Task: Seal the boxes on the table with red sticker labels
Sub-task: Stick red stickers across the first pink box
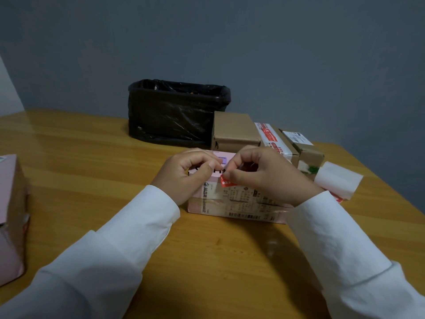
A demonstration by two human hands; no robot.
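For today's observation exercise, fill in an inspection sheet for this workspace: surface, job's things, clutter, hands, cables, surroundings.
Surface: wooden table, bare at the near edge.
Job's things: pink box in the centre, red sticker at its top front edge; three cardboard boxes in a row behind; another pink box at far left.
Clutter: black lined bin at the back; white backing paper on the right.
Hands: left hand and right hand both pinch at the sticker, white sleeves.
Cables: nothing seen.
Surroundings: plain grey wall.
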